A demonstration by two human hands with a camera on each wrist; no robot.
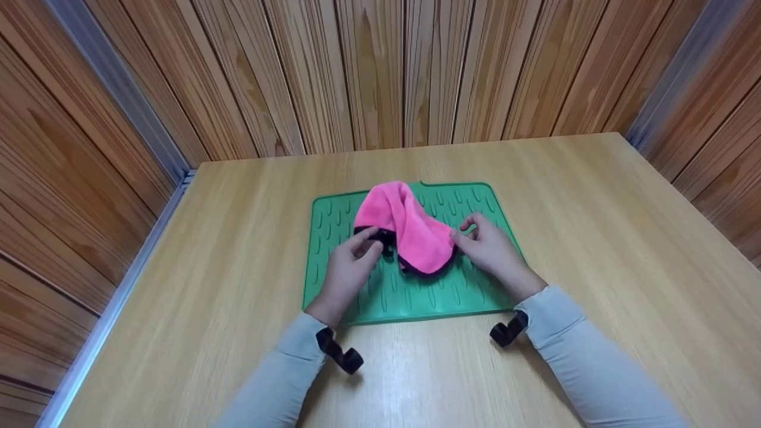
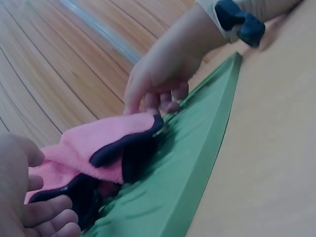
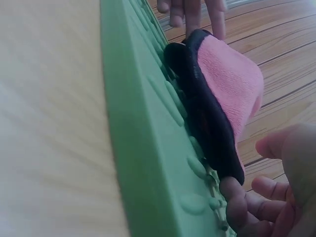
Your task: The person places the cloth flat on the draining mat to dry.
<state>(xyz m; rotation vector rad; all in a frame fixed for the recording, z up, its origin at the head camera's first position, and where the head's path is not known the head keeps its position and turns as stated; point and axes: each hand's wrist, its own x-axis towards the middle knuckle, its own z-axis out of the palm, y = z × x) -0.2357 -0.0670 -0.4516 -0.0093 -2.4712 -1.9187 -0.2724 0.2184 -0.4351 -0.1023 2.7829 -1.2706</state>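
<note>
A bright pink, soft cloth piece (image 1: 410, 223) with black edging and a dark underside lies bunched on a green mat (image 1: 410, 309). My left hand (image 1: 348, 267) is at its left side, fingertips right at the black edge, thumb held apart from the index finger. At the right edge of the cloth is my right hand (image 1: 490, 246), with thumb and index finger spread. In the right wrist view, one fingertip of the right hand (image 3: 276, 197) meets the black edging, while the thumb stands away from it. The left wrist view shows the cloth (image 2: 103, 140) raised in folds between both hands.
The mat has raised oval ridges and lies on a light wooden table (image 1: 238, 267). Wood-plank walls (image 1: 380, 71) stand behind and at both sides, with metal strips (image 1: 131, 101) at the corners. Black straps (image 1: 339, 351) circle both wrists over pale sleeves.
</note>
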